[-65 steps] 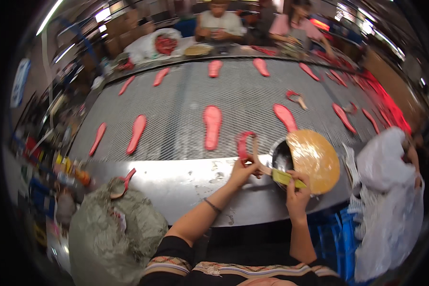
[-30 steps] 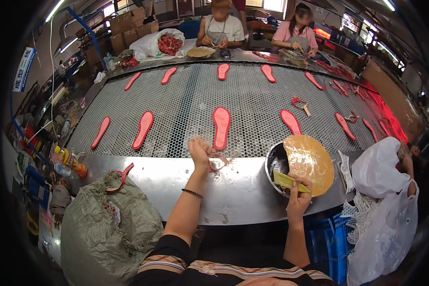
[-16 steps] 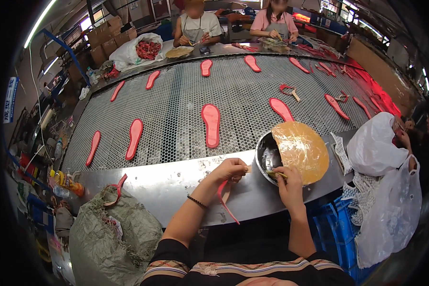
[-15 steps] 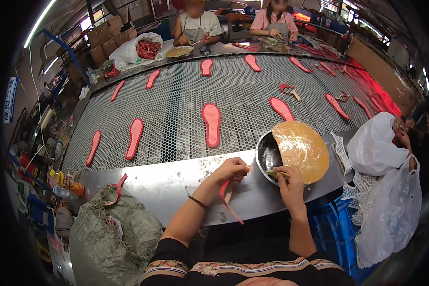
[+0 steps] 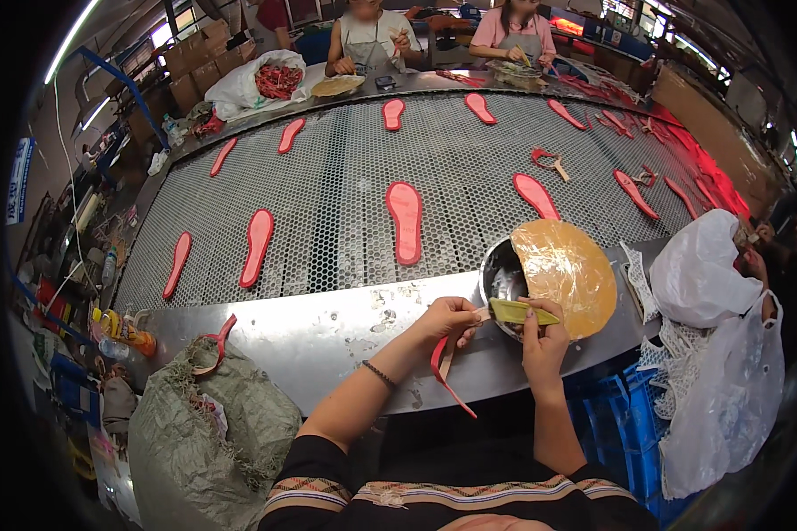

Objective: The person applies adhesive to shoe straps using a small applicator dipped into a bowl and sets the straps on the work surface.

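Note:
Over the near metal ledge, my left hand [image 5: 452, 319] pinches a red sandal strap [image 5: 439, 361] with a tan lining; one tan end points right and the red tail hangs down. My right hand [image 5: 545, 343] grips a flat yellow-green brush [image 5: 508, 311], its broad side showing; the bristles cannot be made out. The brush's left end lies close to the strap's tan end; whether they touch is unclear. Behind both hands stands a round metal bowl [image 5: 486, 267], dark inside, partly covered by a yellowish, film-wrapped disc [image 5: 568, 276].
Red-edged pink insoles [image 5: 404, 223] lie in rows on the perforated conveyor [image 5: 345, 177]. A green-grey sack [image 5: 173, 442] with another strap [image 5: 221, 345] is at left. White plastic bags [image 5: 722, 389] and a blue crate [image 5: 624, 420] are at right. Two people work across the conveyor.
My right hand has raised the brush from the bowl's near edge and turned its flat side into view. My left hand has brought the strap slightly right, nearer the brush. The insoles have shifted slightly in view.

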Available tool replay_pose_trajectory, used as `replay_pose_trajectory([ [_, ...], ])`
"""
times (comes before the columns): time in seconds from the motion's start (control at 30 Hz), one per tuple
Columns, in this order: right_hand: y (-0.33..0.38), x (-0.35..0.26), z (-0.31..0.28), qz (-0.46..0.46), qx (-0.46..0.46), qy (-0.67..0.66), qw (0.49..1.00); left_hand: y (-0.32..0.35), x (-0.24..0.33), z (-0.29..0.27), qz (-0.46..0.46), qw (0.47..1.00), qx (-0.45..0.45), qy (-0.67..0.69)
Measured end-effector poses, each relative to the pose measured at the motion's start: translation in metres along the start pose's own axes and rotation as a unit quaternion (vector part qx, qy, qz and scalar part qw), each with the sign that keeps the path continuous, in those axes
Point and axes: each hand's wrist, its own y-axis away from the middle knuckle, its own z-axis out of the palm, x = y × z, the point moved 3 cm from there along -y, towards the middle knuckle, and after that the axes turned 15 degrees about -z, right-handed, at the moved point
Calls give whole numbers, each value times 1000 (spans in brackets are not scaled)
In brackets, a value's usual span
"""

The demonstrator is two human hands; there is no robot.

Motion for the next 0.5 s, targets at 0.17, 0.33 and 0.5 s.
replay_pose_trajectory([
  [0.17,1,-9,2,-39,69,-77,994,-4,-2,0,2,1000,-10,-7],
  [0.33,5,5,2,-51,15,8,999,-3,1,2,27,999,-20,-39],
  [0.5,-2,-8,-3,-223,15,157,962,0,7,1,43,998,-30,-30],
])
